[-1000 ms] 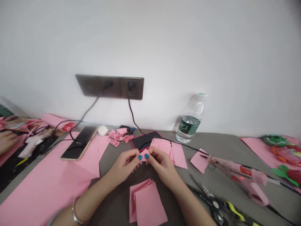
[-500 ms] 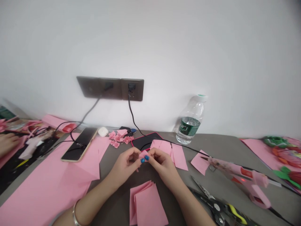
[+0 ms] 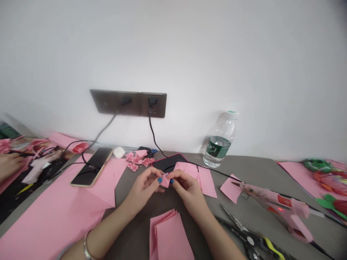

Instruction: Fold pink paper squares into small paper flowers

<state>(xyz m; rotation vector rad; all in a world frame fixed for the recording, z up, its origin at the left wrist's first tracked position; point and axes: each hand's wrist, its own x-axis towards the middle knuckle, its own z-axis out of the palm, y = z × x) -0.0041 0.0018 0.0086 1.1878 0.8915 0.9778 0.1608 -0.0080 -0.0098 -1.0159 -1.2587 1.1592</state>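
- White wall (image 3: 217, 61) behind the bench (image 3: 214, 216), with a dark wall socket panel (image 3: 128, 103) feeding black cables down toward the bench.
- Between the hands, a small folded piece of pink paper (image 3: 165, 180) is pinched; fingers hide most of it, so its exact folds are hard to make out.
- Left hand (image 3: 143, 187) and right hand (image 3: 187, 191) are both closed on that paper, blue-painted fingertips (image 3: 159, 180) meeting at it. A metal bangle (image 3: 87, 242) circles the left wrist, partly cut off by the frame.
- Nearer than the hands lies a stack of pink paper rectangles (image 3: 170, 236), cut off by the lower edge.
- Beyond the hands are overlapping pink paper pieces (image 3: 197, 177), partly covering a red-edged phone (image 3: 168, 162), with small paper flowers (image 3: 138, 159) further left.
- Right of the right hand sit a pink glue gun (image 3: 273, 198) and black-handled scissors (image 3: 244, 234).
- Beyond the right hand stands a water bottle (image 3: 219, 141); its green label is unreadable.
- Far left, a co-worker's hand (image 3: 9, 166) is cut off by the frame.
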